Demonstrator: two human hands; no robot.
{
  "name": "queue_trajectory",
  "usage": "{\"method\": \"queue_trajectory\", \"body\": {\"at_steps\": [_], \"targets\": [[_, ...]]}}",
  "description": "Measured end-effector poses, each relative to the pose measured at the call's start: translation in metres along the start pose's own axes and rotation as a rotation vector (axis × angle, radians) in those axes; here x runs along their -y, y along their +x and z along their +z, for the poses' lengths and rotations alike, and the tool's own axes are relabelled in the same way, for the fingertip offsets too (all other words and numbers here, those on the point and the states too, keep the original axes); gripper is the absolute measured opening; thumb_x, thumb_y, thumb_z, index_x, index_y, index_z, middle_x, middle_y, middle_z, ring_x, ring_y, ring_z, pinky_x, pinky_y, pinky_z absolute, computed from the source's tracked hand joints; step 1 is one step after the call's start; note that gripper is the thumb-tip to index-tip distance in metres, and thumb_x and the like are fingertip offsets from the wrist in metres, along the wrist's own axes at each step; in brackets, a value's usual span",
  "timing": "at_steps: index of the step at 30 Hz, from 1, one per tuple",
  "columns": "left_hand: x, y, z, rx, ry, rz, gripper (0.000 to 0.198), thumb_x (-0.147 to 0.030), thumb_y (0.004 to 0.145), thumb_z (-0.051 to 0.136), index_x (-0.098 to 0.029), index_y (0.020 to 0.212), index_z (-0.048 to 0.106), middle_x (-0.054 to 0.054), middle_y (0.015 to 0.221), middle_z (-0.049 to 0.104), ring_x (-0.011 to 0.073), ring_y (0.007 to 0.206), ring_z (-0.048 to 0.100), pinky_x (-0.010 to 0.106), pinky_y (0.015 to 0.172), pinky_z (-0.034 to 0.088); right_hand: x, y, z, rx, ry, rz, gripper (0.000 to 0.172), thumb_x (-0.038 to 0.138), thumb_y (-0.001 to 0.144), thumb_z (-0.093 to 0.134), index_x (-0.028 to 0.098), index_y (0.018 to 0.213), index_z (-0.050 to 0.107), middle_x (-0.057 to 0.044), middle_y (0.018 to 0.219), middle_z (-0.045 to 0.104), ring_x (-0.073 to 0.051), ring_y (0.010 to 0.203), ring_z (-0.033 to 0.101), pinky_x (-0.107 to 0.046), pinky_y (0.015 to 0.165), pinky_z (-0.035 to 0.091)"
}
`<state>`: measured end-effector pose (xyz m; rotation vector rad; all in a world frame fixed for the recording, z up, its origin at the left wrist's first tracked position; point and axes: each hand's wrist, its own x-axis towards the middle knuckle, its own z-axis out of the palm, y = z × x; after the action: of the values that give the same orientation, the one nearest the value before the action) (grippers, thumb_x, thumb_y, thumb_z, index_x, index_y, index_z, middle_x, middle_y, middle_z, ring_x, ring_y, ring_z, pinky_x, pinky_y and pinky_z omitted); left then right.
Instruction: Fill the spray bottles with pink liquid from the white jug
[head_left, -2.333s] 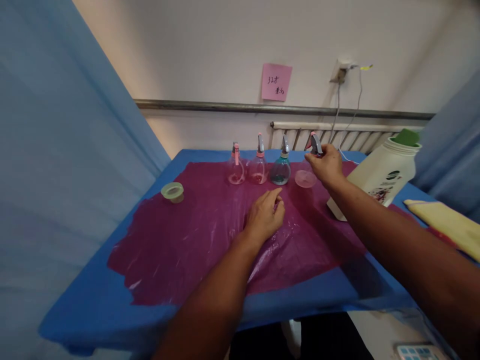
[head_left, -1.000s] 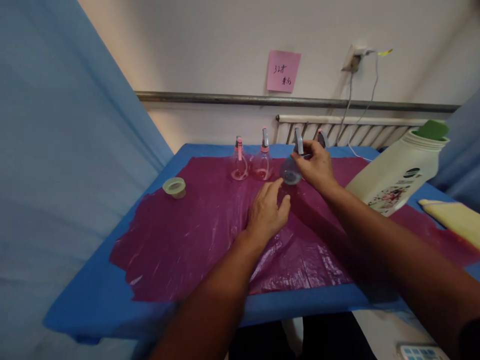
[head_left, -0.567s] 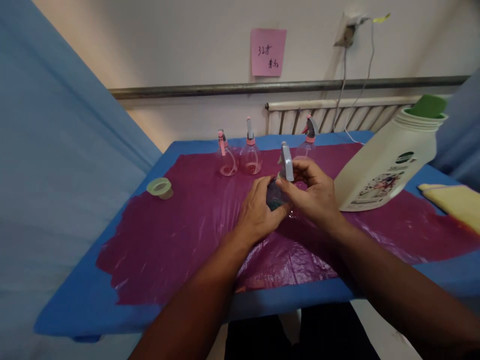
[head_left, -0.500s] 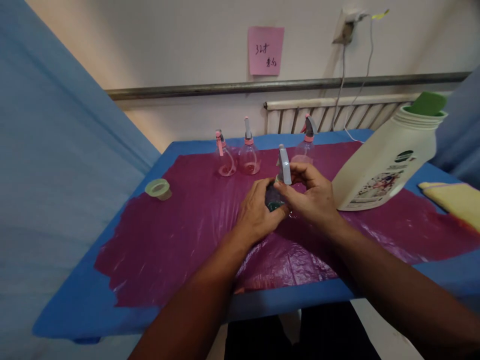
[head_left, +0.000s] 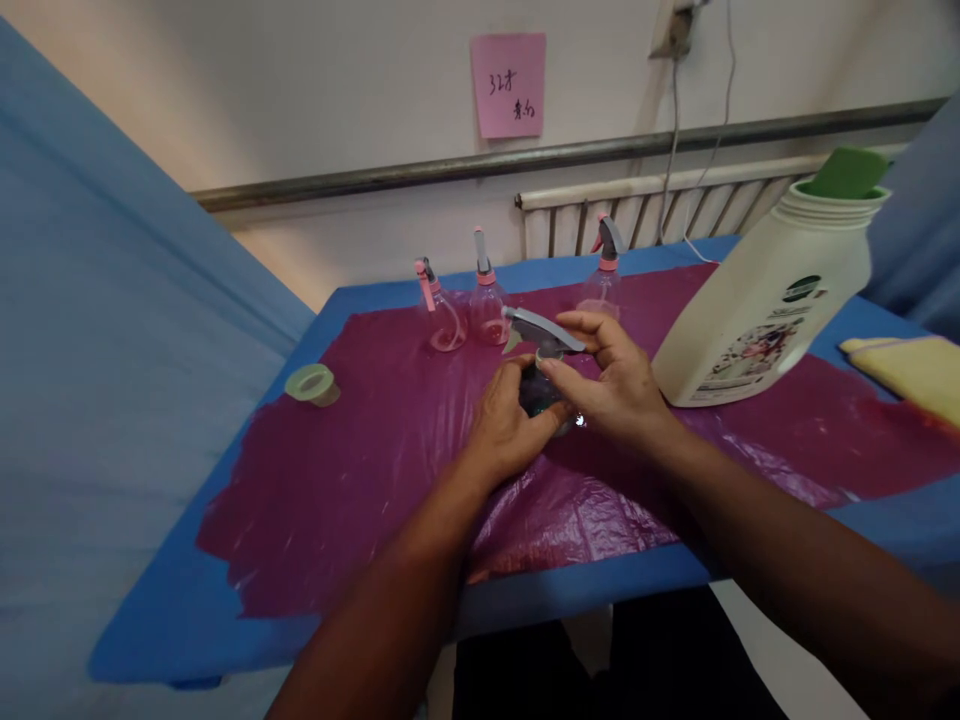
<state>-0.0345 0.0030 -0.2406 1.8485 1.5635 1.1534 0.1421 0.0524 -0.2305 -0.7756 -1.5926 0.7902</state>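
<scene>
spray bottle point(head_left: 535, 390) | body inside curled left grip point(head_left: 504, 420) | collar held in pinching right grip point(head_left: 616, 385)

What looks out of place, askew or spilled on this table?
The cream jug appears to lean, perhaps from lens distortion, with a green piece poking from its open mouth. I see no clear spill.

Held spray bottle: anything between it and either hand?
Nothing visible: the left hand wraps the held spray bottle's body, and the right hand grips at its neck. The pink-collared bottles stand behind, not between.
</scene>
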Motion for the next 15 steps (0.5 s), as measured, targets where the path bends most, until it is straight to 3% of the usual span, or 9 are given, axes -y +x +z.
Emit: {"method": "queue_trajectory", "body": {"at_steps": [5, 8, 11, 15], "targets": [[0.0003, 0.0021, -0.0009, 0.030, 0.014, 0.014, 0.066, -0.052, 0.096, 0.092, -0.026, 0.151, 0.067, 0.012, 0.137, 0.081, 0.0342, 0.120, 0.080, 0.051, 0.107, 0.065, -0.0012, -0.0038, 0.0008, 0.053, 0.004, -0.006, 0.080, 0.029, 0.096, 0.082, 0.038, 0.170, 0.052, -0.007, 0.140, 0.077, -0.029, 0.127, 0.078, -0.055, 0.120, 0.063], [-0.0009, 0.0022, -0.0004, 0.024, 0.011, 0.031, 0.064, -0.050, 0.096, 0.093, -0.026, 0.150, 0.069, 0.012, 0.135, 0.081, 0.0350, 0.124, 0.079, 0.052, 0.110, 0.065, -0.0046, -0.0031, 0.0020, 0.005, -0.012, -0.044, 0.079, 0.034, 0.092, 0.089, 0.037, 0.164, 0.057, -0.007, 0.143, 0.074, -0.029, 0.124, 0.077, -0.055, 0.119, 0.063], [0.0000, 0.0016, 0.0004, 0.015, -0.001, 0.066, 0.058, -0.047, 0.096, 0.093, -0.028, 0.147, 0.070, 0.010, 0.135, 0.080, 0.0338, 0.126, 0.078, 0.050, 0.111, 0.064, -0.0069, -0.0031, 0.0011, -0.040, -0.039, -0.057, 0.072, 0.035, 0.093, 0.089, 0.037, 0.159, 0.060, -0.006, 0.135, 0.075, -0.028, 0.120, 0.076, -0.055, 0.120, 0.062], [0.0015, -0.0001, 0.0003, 0.018, -0.049, 0.062, 0.053, -0.045, 0.097, 0.092, -0.028, 0.141, 0.070, 0.010, 0.136, 0.078, 0.0314, 0.123, 0.077, 0.047, 0.105, 0.063, -0.0049, -0.0058, -0.0004, 0.030, -0.005, -0.050, 0.080, 0.027, 0.097, 0.077, 0.044, 0.171, 0.050, -0.004, 0.136, 0.079, -0.029, 0.133, 0.076, -0.060, 0.131, 0.054]]}}
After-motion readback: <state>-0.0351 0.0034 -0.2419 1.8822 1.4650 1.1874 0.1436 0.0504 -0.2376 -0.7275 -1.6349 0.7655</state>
